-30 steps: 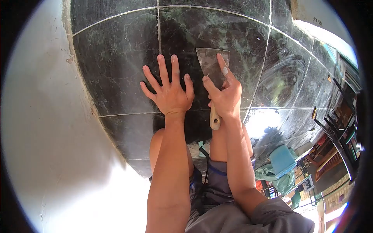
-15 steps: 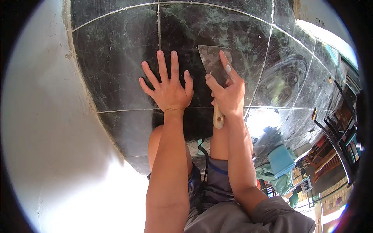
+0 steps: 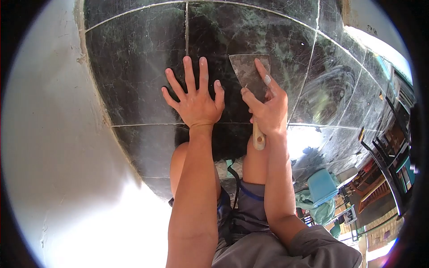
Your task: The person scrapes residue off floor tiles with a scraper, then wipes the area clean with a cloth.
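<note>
Dark marbled floor tiles (image 3: pixel 134 80) with pale grout lines spread out in front of me. My left hand (image 3: pixel 197 105) lies on them with its fingers spread and nothing held. To its right, my right hand (image 3: pixel 269 109) is wrapped round the wooden handle of a putty knife (image 3: pixel 248 69). The index finger stretches along the wide, stained metal blade, which points away from me and appears to lie against the tile. The handle's end (image 3: pixel 258 139), with a hole in it, sticks out below the palm. A whitish mark shows on the right index finger.
A pale wall (image 3: pixel 53 98) runs along the left side. Whitish smears (image 3: pixel 328 94) cover tiles on the right. At lower right are a light-blue plastic item (image 3: pixel 322 187), green cloth (image 3: pixel 319 209) and dark furniture frames (image 3: pixel 386 169).
My right hand and the putty knife have shifted slightly to the right. My left hand stays spread in nearly the same place; the whole view has moved a little.
</note>
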### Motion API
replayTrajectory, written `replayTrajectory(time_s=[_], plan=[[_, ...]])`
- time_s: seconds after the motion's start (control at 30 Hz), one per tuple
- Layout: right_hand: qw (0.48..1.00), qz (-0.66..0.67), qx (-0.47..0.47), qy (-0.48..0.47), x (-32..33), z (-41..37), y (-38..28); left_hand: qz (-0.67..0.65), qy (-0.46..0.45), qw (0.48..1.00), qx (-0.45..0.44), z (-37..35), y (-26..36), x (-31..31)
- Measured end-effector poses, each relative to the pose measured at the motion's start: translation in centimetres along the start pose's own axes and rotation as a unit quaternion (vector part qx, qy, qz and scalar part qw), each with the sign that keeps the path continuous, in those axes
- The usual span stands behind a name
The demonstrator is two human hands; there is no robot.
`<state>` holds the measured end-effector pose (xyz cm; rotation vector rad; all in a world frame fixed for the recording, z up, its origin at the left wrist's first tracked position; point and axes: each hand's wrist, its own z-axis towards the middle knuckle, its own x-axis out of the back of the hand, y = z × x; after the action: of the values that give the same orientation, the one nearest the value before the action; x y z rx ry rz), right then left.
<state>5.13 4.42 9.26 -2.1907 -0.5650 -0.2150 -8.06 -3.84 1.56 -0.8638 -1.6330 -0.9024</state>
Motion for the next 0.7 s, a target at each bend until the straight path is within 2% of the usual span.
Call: replayTrajectory(time_s=[0.13, 0.33, 0.63, 0.7], plan=[[1.0, 0.001, -0.014, -0.004, -0.1, -0.2, -0.9, -0.002, -0.002, 1.0, 0.0, 0.0, 0.0, 0.0], [0.999, -0.019, 0.026, 0.007, -0.2, 0.3, 0.2, 0.001, 0.001, 1.0, -0.002, 0.0, -0.1, -0.1], [1.0, -0.008, -0.019, -0.001, 0.1, 0.0, -1.0, -0.003, 0.003, 1.0, -0.002, -0.1, -0.1, -0.1], [1.0, 0.003, 0.01, 0.0, -0.1, 0.1, -0.2, -0.001, 0.001, 1.0, -0.002, -0.1, -0.1, -0.1]])
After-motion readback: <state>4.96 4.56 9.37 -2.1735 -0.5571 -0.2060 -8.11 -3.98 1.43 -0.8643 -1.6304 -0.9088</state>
